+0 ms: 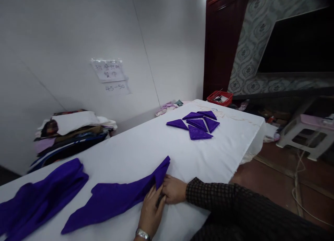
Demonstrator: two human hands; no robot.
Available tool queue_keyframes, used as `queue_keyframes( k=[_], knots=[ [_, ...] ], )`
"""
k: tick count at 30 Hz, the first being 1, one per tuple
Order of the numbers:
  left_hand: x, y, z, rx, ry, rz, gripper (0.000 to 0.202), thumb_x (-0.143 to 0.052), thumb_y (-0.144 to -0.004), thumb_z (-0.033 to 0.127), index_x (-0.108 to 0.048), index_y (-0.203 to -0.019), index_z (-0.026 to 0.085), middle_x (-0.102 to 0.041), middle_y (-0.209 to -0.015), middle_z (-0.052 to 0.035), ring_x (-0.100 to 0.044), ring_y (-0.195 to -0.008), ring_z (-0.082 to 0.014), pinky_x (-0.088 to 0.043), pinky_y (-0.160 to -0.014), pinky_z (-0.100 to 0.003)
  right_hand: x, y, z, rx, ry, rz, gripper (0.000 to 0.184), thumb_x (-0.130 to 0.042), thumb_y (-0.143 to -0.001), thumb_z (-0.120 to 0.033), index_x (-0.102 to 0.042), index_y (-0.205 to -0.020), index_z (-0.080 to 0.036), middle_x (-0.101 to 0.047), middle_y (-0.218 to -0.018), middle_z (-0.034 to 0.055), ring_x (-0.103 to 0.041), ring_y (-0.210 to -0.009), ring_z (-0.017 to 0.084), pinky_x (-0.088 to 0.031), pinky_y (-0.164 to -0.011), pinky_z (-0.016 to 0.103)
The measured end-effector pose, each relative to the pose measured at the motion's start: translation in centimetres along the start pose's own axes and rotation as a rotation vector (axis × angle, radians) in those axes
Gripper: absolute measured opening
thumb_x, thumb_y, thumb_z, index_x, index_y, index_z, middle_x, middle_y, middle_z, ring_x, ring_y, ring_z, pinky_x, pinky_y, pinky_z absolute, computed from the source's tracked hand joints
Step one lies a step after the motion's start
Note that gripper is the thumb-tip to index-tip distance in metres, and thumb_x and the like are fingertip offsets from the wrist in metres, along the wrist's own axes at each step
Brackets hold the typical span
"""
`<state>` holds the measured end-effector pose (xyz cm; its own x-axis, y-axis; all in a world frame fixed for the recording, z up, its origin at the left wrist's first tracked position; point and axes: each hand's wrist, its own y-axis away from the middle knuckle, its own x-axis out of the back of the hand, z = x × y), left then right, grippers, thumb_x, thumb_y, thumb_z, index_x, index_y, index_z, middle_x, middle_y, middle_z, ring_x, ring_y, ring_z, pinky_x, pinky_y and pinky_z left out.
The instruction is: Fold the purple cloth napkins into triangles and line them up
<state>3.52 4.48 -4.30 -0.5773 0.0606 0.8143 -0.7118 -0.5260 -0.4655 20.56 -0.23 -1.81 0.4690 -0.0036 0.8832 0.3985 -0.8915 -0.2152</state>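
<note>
A purple cloth napkin (114, 199) lies stretched at a slant over the white tabletop, its right end bunched and partly folded. At that end my right hand (174, 189) grips the cloth, its fingertips hidden behind a fold. My left hand (151, 208), with a silver bracelet at the wrist, pinches the near edge close beside the right one. Further left, a loose heap of purple cloth (49, 195) lies crumpled. Toward the far end sit several purple napkins folded into triangles (199, 133), grouped close together.
The white-covered table (224, 147) runs along a pale wall bearing handwritten paper signs (111, 74). A stack of clothes (75, 133) stands beyond its left edge. A red basket (220, 98) is past the far end. A plastic stool (308, 129) and a cable (296, 185) are at right.
</note>
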Motion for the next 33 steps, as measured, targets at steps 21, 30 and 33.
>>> queue_keyframes(
  k=[21,30,33],
  knots=[
    [0.4,1.3,5.2,0.155,0.013,0.123,0.074,-0.043,-0.087,0.029,-0.002,-0.147,0.043,-0.056,-0.13,-0.0001,-0.054,-0.119,-0.0239,-0.052,-0.096,-0.046,1.4,3.4,-1.6,-0.574,-1.795,0.388,0.021,-0.067,-0.057,-0.014,-0.067,-0.078,-0.016,-0.069,-0.074,0.0018,-0.063,-0.075,0.018,-0.045,-0.081,0.034],
    [2.0,1.3,0.5,0.526,-0.255,-0.025,0.046,-0.034,-0.089,0.038,-0.057,-0.124,0.018,-0.057,-0.131,-0.0096,-0.041,-0.13,-0.0281,-0.022,-0.11,-0.058,3.6,5.4,-1.5,-0.651,-1.734,0.277,0.021,-0.055,-0.048,-0.01,-0.065,-0.065,-0.017,-0.065,-0.061,-0.0005,-0.061,-0.067,0.018,-0.045,-0.065,0.029],
    [2.8,1.8,-0.7,0.622,-0.292,-0.107,0.046,-0.035,-0.088,0.042,-0.056,-0.124,0.021,-0.057,-0.131,-0.0073,-0.04,-0.131,-0.0281,-0.015,-0.109,-0.062,5.0,6.6,-0.2,-0.646,-1.649,0.326,0.018,-0.055,-0.049,-0.011,-0.065,-0.063,-0.017,-0.064,-0.059,-0.0011,-0.057,-0.06,0.015,-0.043,-0.061,0.027]
  ],
)
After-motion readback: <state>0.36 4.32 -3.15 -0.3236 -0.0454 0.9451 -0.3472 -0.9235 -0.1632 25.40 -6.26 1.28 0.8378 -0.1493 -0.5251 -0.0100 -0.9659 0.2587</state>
